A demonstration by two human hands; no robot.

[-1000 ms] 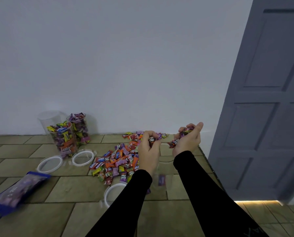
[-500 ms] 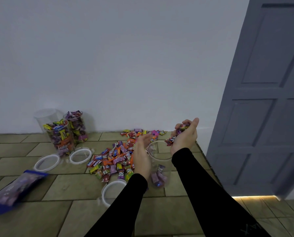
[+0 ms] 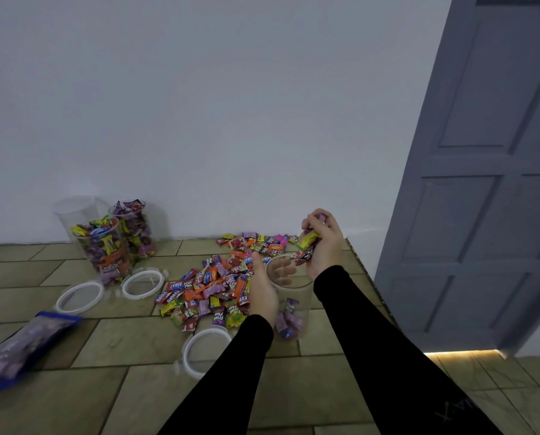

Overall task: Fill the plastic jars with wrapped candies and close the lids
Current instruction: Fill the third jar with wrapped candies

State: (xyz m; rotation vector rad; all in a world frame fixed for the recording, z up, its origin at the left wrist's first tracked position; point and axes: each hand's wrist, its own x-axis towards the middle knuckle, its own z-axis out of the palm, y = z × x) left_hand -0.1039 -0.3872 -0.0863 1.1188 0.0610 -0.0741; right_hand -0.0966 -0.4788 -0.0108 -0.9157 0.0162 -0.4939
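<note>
Candies held above a clear jar

Right hand (image 3: 323, 243) fingers (image 3: 314, 216) curl round crinkly wrapped candies (image 3: 306, 246) above the clear cylindrical jar (image 3: 289, 296), which the left hand (image 3: 264, 287) steadies with straight fingers. Three more jars (image 3: 105, 243) by the wall; three round lids (image 3: 204, 350) on the tiled floor (image 3: 130, 340).

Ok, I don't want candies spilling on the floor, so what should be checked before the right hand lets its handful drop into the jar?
1. Jar upright on the floor: ok.
2. Jar mouth open, lid lying off beside it: ok.
3. Left hand steadying the jar at its side: ok.
4. Right hand holding its candies: ok.
5. Right hand directly over the mouth: cannot tell, it appears near the far right rim.
6. Room left in the jar: ok, only a few candies at the bottom.
</note>
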